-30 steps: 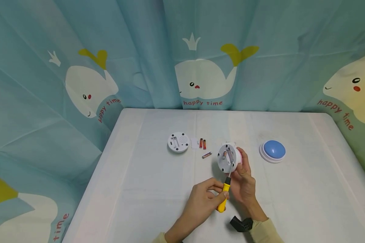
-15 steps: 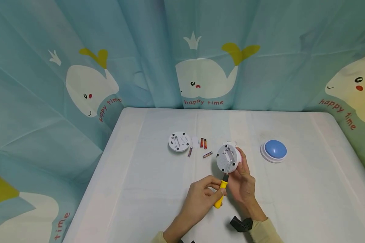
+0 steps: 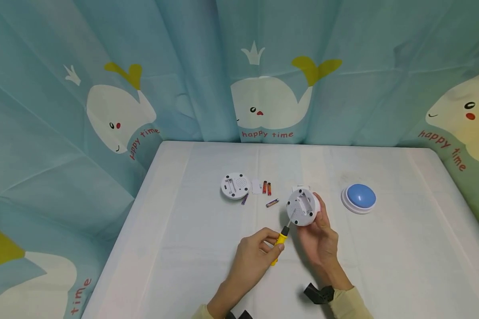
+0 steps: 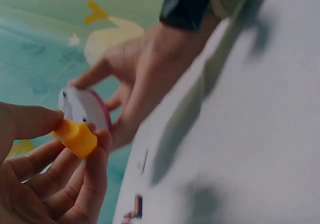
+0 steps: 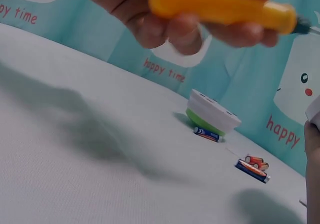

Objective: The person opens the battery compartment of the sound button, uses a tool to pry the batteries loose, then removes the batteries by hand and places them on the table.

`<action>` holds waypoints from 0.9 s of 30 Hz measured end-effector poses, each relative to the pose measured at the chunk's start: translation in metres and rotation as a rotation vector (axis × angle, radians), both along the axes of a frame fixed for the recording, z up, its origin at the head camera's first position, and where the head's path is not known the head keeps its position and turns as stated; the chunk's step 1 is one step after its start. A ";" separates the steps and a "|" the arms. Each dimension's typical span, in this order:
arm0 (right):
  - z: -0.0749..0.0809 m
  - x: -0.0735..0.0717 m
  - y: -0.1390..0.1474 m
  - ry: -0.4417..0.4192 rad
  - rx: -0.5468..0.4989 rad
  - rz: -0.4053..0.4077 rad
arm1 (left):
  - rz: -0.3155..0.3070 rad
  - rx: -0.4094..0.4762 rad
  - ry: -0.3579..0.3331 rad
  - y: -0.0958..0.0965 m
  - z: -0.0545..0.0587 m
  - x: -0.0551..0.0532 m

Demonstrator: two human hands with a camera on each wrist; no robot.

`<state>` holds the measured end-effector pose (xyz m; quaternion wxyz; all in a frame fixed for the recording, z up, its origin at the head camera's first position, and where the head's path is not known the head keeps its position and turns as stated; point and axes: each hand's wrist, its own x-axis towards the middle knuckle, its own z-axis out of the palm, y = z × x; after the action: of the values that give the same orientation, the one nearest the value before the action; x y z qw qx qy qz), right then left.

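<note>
In the head view my left hand (image 3: 249, 254) grips a yellow-handled screwdriver (image 3: 280, 239), its thin shaft pointing at the underside of a round white push-button unit (image 3: 304, 207). My right hand (image 3: 322, 241) holds that unit tilted, underside towards me, with a bare battery slot showing. A pink rim shows on the unit (image 4: 90, 107) in the left wrist view, beyond the yellow handle (image 4: 77, 140). One purple battery (image 3: 245, 199) lies against a second white unit (image 3: 234, 186), which rests upside down with its slot bare; its green side shows in the right wrist view.
Two red batteries (image 3: 266, 188) lie beside a small white cover (image 3: 257, 187), with another battery (image 3: 272, 203) nearer me. Behind the held unit is a white piece (image 3: 300, 188). A blue-topped button unit (image 3: 359, 198) stands at right. A curtain (image 3: 207, 88) backs the white table (image 3: 191, 266).
A battery has come out of the held unit and rolled left against the overturned unit. The left hand and screwdriver have drawn left; the unit in the right hand has turned slightly.
</note>
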<state>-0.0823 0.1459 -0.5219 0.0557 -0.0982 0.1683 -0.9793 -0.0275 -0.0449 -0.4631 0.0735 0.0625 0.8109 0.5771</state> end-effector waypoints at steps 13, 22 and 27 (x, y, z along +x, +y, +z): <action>0.000 0.001 0.009 0.014 -0.058 0.020 | 0.068 -0.429 0.116 -0.018 -0.007 -0.009; 0.002 0.001 0.014 0.033 0.039 0.040 | 0.052 -0.671 0.127 -0.024 -0.013 -0.013; 0.000 -0.001 0.017 0.063 0.027 0.076 | 0.033 -0.714 0.137 -0.026 -0.016 -0.014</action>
<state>-0.0830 0.1633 -0.5224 0.0890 -0.1348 0.1791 -0.9705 -0.0418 -0.0706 -0.4786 0.0268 0.0581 0.9652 0.2534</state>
